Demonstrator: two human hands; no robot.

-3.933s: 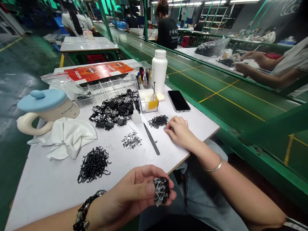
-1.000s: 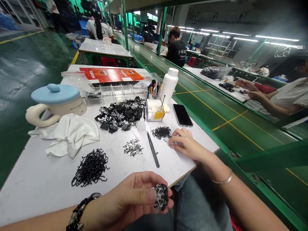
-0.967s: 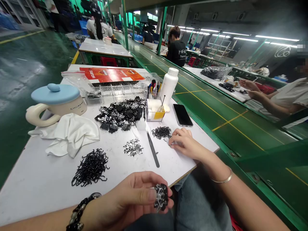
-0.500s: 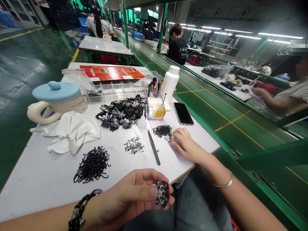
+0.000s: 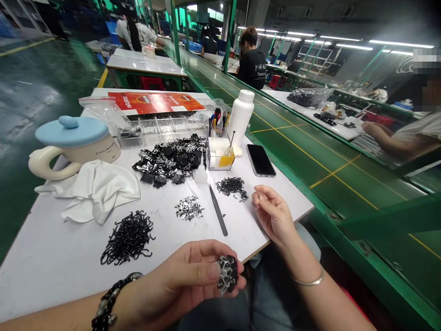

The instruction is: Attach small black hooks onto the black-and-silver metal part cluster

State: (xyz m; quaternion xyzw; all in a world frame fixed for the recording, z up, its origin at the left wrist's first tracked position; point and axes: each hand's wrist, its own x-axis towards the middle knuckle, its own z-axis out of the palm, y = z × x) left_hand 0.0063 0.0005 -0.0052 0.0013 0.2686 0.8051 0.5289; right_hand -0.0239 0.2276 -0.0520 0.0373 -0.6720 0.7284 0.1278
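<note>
My left hand (image 5: pixel 179 285) is low, in front of the table's near edge, and pinches a small black-and-silver part (image 5: pixel 225 274) between thumb and fingers. My right hand (image 5: pixel 274 216) is lifted just above the white table (image 5: pixel 55 271), with thumb and forefinger pressed together. Anything between them is too small to see. Just beyond it lies a small pile of black hooks (image 5: pixel 232 186). Grey tweezers (image 5: pixel 217 210) and a little heap of silver pieces (image 5: pixel 189 208) lie to its left.
The table also holds a larger pile of black hooks (image 5: pixel 127 236), a heap of black parts (image 5: pixel 170 160), a white cloth (image 5: pixel 93 188), a lidded mug (image 5: pixel 74 142), a white bottle (image 5: pixel 240 115) and a phone (image 5: pixel 261 160). A green conveyor (image 5: pixel 310 151) runs along the right, with a co-worker's arm (image 5: pixel 396 140) beyond it.
My right hand has lifted off the table beside the small hook pile and drawn back toward me, fingers pinched. My left hand still holds the part; the view has shifted slightly.
</note>
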